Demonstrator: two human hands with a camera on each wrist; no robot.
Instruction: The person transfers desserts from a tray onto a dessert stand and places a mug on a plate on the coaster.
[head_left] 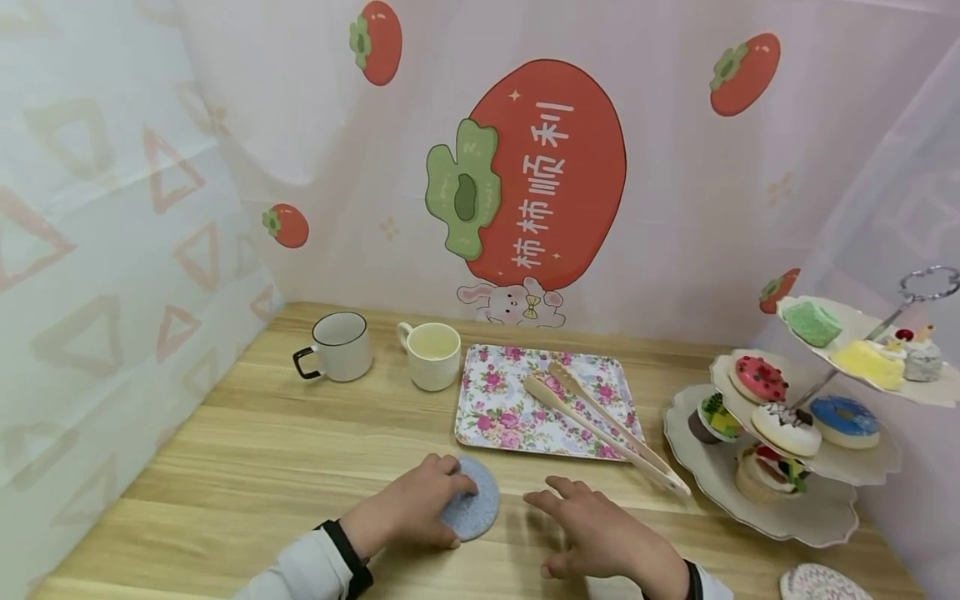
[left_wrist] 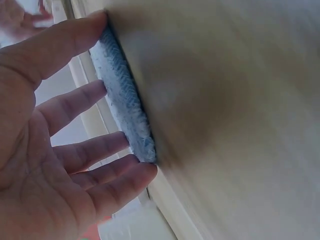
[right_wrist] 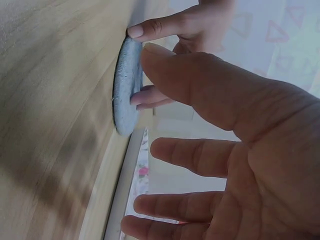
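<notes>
A round blue-grey woven coaster (head_left: 483,500) lies flat on the wooden table. My left hand (head_left: 416,504) holds it from the left, thumb at the near edge and fingertips on its top and far rim. The left wrist view shows the thumb and fingers spread across the coaster (left_wrist: 122,90), touching it. To the coaster's right, my right hand (head_left: 600,529) hovers with fingers spread and nothing in it. Seen from the right wrist, the right thumb passes in front of the coaster (right_wrist: 127,90); whether they touch I cannot tell.
Behind stand a black-rimmed white mug (head_left: 342,350) and a cream cup (head_left: 433,358). A floral tray (head_left: 487,417) bears wooden tongs (head_left: 592,421). At right rises a tiered stand (head_left: 825,521) with several desserts. A patterned round mat (head_left: 821,583) lies at the lower right.
</notes>
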